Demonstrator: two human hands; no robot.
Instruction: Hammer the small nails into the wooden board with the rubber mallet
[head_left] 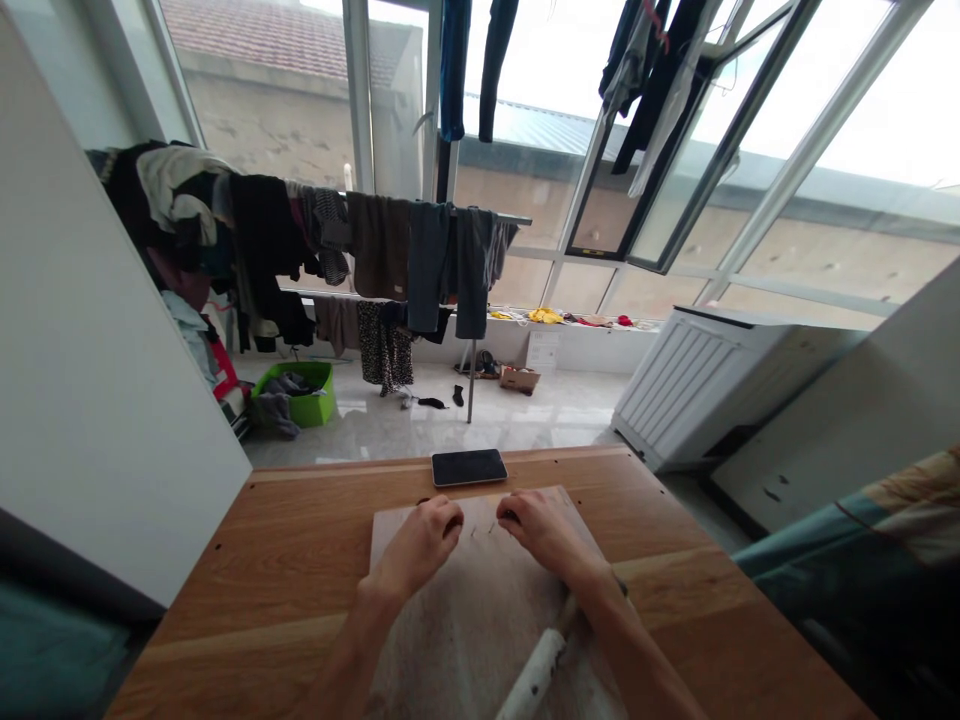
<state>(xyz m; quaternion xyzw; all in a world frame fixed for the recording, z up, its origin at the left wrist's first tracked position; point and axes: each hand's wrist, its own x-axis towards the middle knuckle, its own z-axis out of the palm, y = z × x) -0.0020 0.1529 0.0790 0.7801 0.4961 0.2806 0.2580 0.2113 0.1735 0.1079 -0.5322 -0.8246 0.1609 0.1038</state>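
Note:
A pale wooden board [457, 620] lies on the brown wooden table [285, 560]. Above its far part, my left hand [424, 540] is closed, fingers curled inward. Facing it across a small gap, my right hand [541, 530] is curled shut too; a bit of something dark shows at its fingertips. What either hand holds is hidden or too small to name. Between them, two thin dark pieces like nails [491, 528] show at the board. A tool with a white-wrapped handle [534, 675], perhaps a hammer, lies on the board, partly covered by my right forearm.
A black phone [469, 467] lies at the table's far edge. Beyond are a drying rack [471, 385] hung with clothes, a green basket [313, 405] and a small cardboard box [519, 379]. A white ribbed cabinet [682, 375] stands right, a white panel [97, 330] left.

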